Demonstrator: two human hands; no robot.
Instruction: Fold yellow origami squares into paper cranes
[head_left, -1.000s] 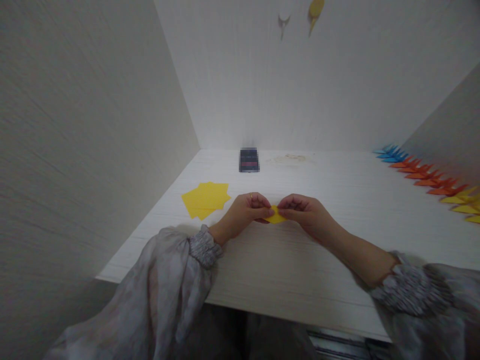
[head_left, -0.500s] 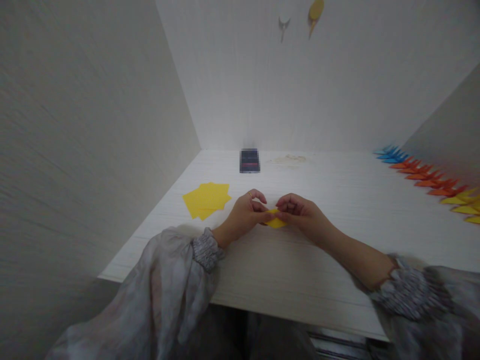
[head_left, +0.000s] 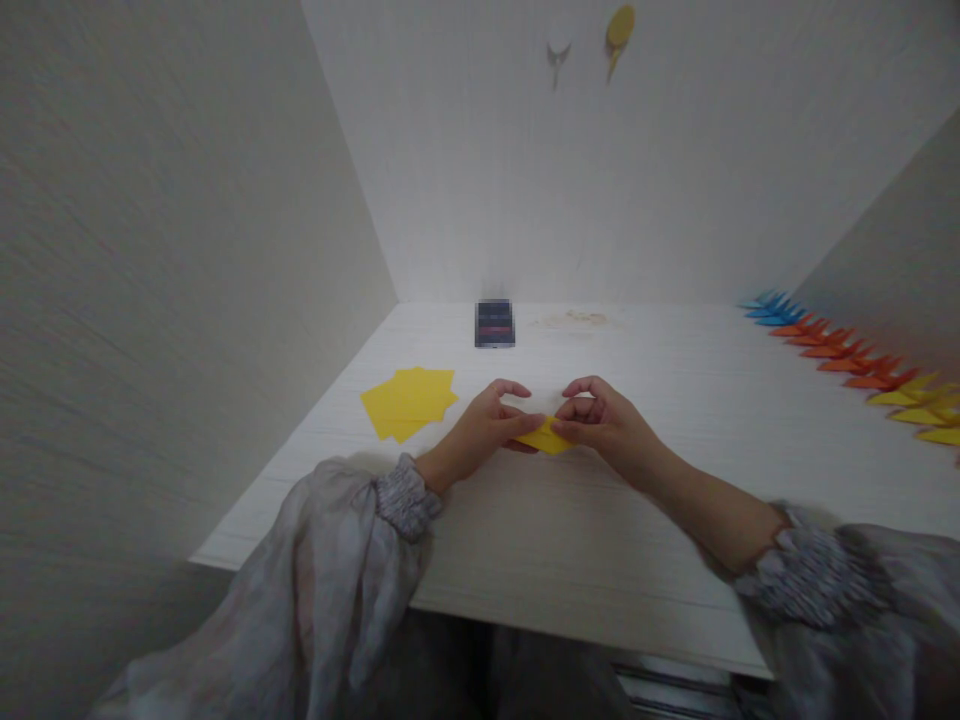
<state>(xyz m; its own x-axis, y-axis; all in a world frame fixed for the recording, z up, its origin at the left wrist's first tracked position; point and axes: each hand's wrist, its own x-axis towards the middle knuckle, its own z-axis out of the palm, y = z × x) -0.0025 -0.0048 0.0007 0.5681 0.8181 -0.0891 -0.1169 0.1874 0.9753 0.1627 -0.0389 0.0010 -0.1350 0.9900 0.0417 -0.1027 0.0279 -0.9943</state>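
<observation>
A small folded yellow paper piece (head_left: 546,438) lies low over the white table (head_left: 570,540), held between both hands. My left hand (head_left: 487,425) pinches its left end with thumb and fingers, the index finger arched above. My right hand (head_left: 600,420) grips its right end with curled fingers. A loose stack of yellow paper sheets (head_left: 409,400) lies on the table to the left of my left hand.
A dark small box (head_left: 495,323) stands near the back wall. A row of folded paper pieces, blue (head_left: 772,308), orange (head_left: 847,355) and yellow (head_left: 922,410), runs along the table's right side. Walls close in left, back and right.
My left hand's fingers have lifted and spread a little, and the yellow piece now shows more between the hands. Both hands stay at the same spot.
</observation>
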